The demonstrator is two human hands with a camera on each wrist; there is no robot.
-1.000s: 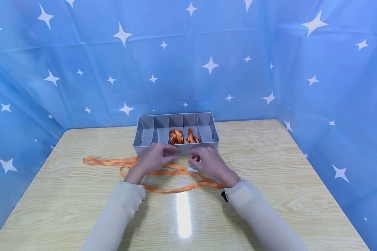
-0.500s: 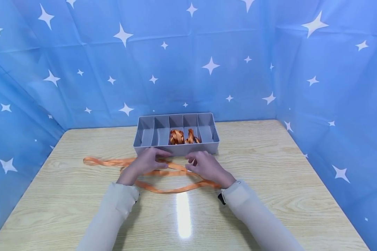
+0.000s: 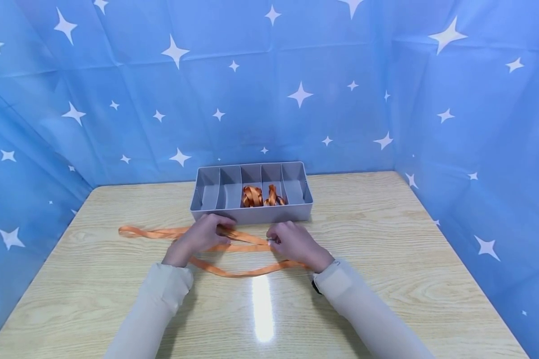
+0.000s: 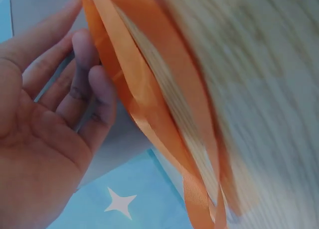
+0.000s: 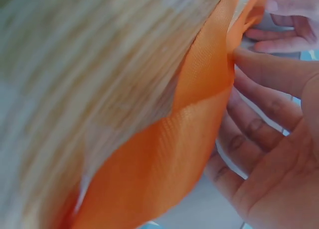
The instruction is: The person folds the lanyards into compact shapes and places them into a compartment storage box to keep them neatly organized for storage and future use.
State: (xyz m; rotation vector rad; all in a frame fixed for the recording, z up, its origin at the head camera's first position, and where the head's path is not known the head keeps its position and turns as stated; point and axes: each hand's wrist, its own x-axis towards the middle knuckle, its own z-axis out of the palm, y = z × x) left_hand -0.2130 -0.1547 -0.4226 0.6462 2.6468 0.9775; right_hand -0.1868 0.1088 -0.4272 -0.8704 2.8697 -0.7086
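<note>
A long orange lanyard lies in loose loops across the table, its far-left loop lying flat. My left hand is over the upper strands, thumb and fingers apart, and the left wrist view shows its loosely bent fingers beside the ribbon. My right hand pinches the lanyard's right part, where a small white fitting shows at the fingertips. In the right wrist view the orange ribbon hides some of that hand's fingertips.
Just beyond the hands stands a grey divided box. Two of its compartments hold bundled orange ribbon, one bundle left of the other. The wooden table meets a blue star-patterned curtain at the back and sides.
Both hands have come back from the box's front edge toward the lanyard. My left hand moved left and down; my right hand settled over the white fitting and pinches there.
</note>
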